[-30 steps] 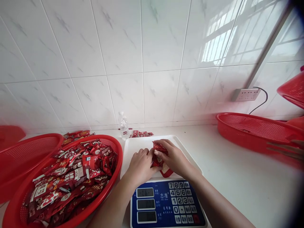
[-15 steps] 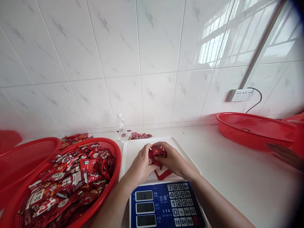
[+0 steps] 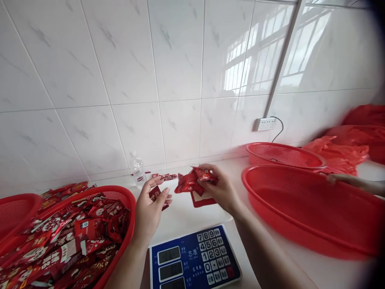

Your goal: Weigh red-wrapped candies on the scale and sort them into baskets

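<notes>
Gripping a bunch of red packets, right hand (palm down); left hand upright, pinching a single packet.

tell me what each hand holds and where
Right hand: bunch of red packets, pinched at one end. Left hand: single red packet, between thumb and fingers.

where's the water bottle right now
Head view, left of centre: the bottle stands against the tiled wall, just behind the packet-filled basket.

We get bare tray between left hand and right hand. The left basket walls one side, the right basket the other; scale near, bottle at back, a co-worker's hand far right.
</notes>
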Demonstrator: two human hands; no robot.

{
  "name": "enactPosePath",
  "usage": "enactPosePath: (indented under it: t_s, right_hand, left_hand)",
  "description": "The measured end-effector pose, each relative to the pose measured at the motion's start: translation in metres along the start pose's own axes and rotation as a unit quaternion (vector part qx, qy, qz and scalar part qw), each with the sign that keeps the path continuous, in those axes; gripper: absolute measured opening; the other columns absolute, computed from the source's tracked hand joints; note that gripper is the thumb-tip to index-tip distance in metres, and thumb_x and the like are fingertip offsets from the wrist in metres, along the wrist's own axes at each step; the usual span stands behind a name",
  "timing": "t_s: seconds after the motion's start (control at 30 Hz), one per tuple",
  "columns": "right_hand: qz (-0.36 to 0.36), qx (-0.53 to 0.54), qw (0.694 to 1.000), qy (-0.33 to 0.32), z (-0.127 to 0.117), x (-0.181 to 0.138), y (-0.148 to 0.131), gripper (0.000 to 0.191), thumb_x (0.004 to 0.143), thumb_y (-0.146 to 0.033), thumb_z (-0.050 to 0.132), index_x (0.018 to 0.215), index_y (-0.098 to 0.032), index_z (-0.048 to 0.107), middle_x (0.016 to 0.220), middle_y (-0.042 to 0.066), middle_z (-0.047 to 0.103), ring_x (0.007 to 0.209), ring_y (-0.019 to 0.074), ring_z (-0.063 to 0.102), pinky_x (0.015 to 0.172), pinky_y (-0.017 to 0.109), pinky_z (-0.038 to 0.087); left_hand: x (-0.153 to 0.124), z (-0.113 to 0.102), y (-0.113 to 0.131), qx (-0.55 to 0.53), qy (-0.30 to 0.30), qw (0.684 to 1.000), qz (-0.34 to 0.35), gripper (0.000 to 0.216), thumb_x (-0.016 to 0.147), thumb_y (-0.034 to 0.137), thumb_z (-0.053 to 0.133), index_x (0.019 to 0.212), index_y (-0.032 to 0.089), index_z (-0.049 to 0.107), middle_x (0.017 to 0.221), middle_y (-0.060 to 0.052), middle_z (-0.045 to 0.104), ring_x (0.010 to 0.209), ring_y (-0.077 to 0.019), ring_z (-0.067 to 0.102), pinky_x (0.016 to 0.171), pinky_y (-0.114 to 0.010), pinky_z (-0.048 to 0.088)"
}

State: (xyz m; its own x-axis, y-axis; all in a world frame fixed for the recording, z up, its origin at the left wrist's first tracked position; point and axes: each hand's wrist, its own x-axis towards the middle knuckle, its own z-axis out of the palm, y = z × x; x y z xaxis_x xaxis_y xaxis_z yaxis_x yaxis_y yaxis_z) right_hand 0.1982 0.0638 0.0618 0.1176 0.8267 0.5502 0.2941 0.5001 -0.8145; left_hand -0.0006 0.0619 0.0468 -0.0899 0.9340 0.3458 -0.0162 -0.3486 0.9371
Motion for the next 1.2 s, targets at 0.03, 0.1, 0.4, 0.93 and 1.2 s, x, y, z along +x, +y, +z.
enactPosePath:
  t_s: [0.03, 0.1, 0.4, 0.93, 1.2]
  right_hand:
    - [-0.019, -0.023, 0.999, 0.026, -0.009, 0.001, -0.002, 0.028, 0.074, -0.025, 0.058, 0.101, -0.023, 0.059, 0.099, 0.004, 0.064, 0.085, 0.0188, 0.062, 0.07, 0.033, 0.051]
    - [-0.057, -0.091, 0.991, 0.081, -0.031, 0.0, -0.005, 0.029, 0.073, -0.023, 0.058, 0.102, -0.023, 0.059, 0.101, 0.005, 0.064, 0.089, 0.02, 0.061, 0.074, 0.035, 0.05]
    - [0.03, -0.444, 0.881, 0.16, -0.118, -0.014, 0.019, 0.035, 0.082, -0.026, 0.046, 0.115, -0.024, 0.055, 0.125, 0.01, 0.052, 0.107, 0.0266, 0.055, 0.083, 0.04, 0.047]
    - [-0.008, -0.098, 0.949, -0.299, 0.02, -0.037, -0.021, 0.054, 0.082, -0.033, 0.058, 0.133, -0.028, 0.041, 0.107, 0.005, 0.067, 0.098, 0.0197, 0.062, 0.085, 0.037, 0.05]
    - [0.011, -0.006, 0.942, -0.335, 0.043, -0.03, -0.024, 0.041, 0.085, -0.024, 0.049, 0.126, -0.028, 0.045, 0.085, 0.0, 0.068, 0.079, 0.0168, 0.064, 0.076, 0.035, 0.05]
  left_hand:
    - [-0.001, 0.0, 0.001, -0.002, -0.003, 1.0, 0.0, 0.043, 0.073, 0.039, 0.068, 0.111, 0.023, 0.053, 0.109, -0.004, 0.053, 0.064, -0.0102, 0.063, 0.06, -0.029, 0.058]
    - [-0.004, 0.001, 0.004, 0.012, -0.014, 1.0, 0.007, 0.044, 0.072, 0.041, 0.068, 0.11, 0.023, 0.054, 0.1, -0.001, 0.052, 0.054, -0.0063, 0.059, 0.054, -0.026, 0.056]
    - [-0.016, 0.005, 0.011, 0.101, -0.059, 0.993, 0.03, 0.04, 0.076, 0.045, 0.063, 0.107, 0.021, 0.056, 0.095, -0.002, 0.056, 0.056, -0.0084, 0.06, 0.054, -0.026, 0.056]
    - [-0.016, 0.007, 0.012, 0.161, -0.08, 0.978, 0.107, 0.026, 0.09, 0.043, 0.043, 0.085, 0.02, 0.053, 0.071, 0.001, 0.054, 0.058, -0.011, 0.053, 0.055, -0.022, 0.047]
    - [-0.026, -0.01, 0.018, 0.202, -0.113, 0.971, 0.059, 0.026, 0.092, 0.03, 0.039, 0.114, 0.022, 0.051, 0.09, -0.004, 0.062, 0.079, -0.016, 0.06, 0.073, -0.03, 0.05]
